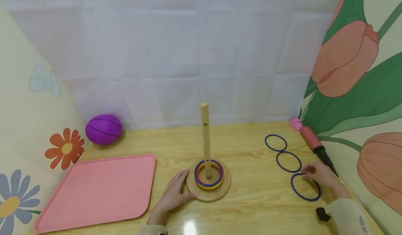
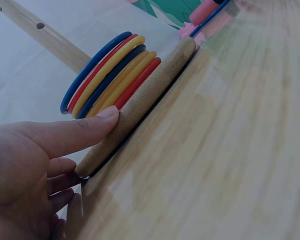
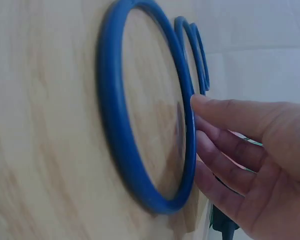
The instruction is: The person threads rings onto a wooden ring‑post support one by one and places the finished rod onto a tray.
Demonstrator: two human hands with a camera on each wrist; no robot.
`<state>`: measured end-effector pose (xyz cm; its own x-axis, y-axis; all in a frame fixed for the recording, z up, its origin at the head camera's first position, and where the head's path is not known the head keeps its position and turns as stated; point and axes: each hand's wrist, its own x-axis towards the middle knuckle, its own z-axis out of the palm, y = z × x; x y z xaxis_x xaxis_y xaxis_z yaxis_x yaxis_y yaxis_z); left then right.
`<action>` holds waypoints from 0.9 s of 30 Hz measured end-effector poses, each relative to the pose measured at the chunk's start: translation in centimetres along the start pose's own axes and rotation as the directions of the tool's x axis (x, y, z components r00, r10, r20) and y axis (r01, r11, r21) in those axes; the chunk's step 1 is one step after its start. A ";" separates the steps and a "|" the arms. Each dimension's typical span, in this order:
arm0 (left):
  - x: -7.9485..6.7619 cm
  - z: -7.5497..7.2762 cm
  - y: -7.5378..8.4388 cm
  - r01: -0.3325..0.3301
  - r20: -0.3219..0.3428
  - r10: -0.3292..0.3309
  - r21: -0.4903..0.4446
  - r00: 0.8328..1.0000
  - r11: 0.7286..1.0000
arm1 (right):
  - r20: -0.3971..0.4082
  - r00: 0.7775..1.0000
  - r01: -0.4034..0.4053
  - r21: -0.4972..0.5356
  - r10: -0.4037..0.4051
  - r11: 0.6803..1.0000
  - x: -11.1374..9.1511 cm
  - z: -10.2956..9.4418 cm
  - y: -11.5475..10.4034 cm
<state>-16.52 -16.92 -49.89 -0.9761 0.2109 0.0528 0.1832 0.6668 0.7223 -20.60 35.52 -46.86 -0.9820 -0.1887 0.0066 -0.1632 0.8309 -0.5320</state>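
Observation:
A wooden ring-toss stand (image 1: 205, 137) stands upright mid-table, with several blue, red and yellow rings (image 2: 107, 75) stacked round its peg on the base. My left hand (image 1: 174, 193) holds the left edge of that round base (image 2: 155, 80), thumb on the rim and fingers at its side. On the right, my right hand (image 1: 321, 175) pinches the upper rim of the nearest blue ring (image 3: 112, 90) between thumb and fingers. This ring appears to lie at the tabletop. Two more blue rings (image 1: 287, 152) lie behind it in a row, touching or nearly so.
A pink tray (image 1: 103, 193) lies at the left, with a purple ball (image 1: 104, 129) behind it. Along the right edge rests a pink and black hand pump (image 1: 312, 139). A white sheet (image 1: 176, 53) hangs at the back; printed cloths flank the table.

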 end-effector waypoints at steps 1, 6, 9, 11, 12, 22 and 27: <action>0.0 0.0 0.0 0.001 0.001 -0.001 -0.001 1.000 1.000 | 0.001 1.000 0.001 -0.003 -0.001 1.000 0.0 0.0 0.0; 0.0 0.0 0.1 0.004 0.003 -0.004 -0.006 1.000 1.000 | -0.005 1.000 0.006 -0.048 -0.006 0.999 0.0 0.2 -0.2; 0.0 -0.1 0.2 0.003 0.004 -0.003 -0.006 1.000 1.000 | -0.001 1.000 -0.006 -0.067 0.006 0.998 0.0 0.4 -0.3; 0.0 -0.1 0.2 0.004 0.005 -0.004 -0.004 1.000 1.000 | 0.000 1.000 -0.007 -0.085 0.007 0.996 0.0 0.4 -0.4; -0.1 -0.1 0.2 0.005 0.005 -0.005 -0.004 1.000 1.000 | 0.003 1.000 -0.005 -0.090 0.005 0.996 0.0 0.4 -0.4; -0.2 -0.1 0.3 0.005 0.003 -0.005 -0.016 1.000 1.000 | 0.052 0.997 -0.075 0.236 0.064 0.969 0.1 -0.5 -3.5; 0.0 -0.1 0.3 0.008 0.003 -0.008 -0.016 1.000 1.000 | 0.004 0.998 -0.053 0.548 0.060 0.835 1.0 -1.4 -7.5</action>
<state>-16.44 -16.83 -49.62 -0.9771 0.2077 0.0453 0.1737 0.6571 0.7335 -20.52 29.79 -41.66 -0.9897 -0.1405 -0.0291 -0.0324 0.4164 -0.9086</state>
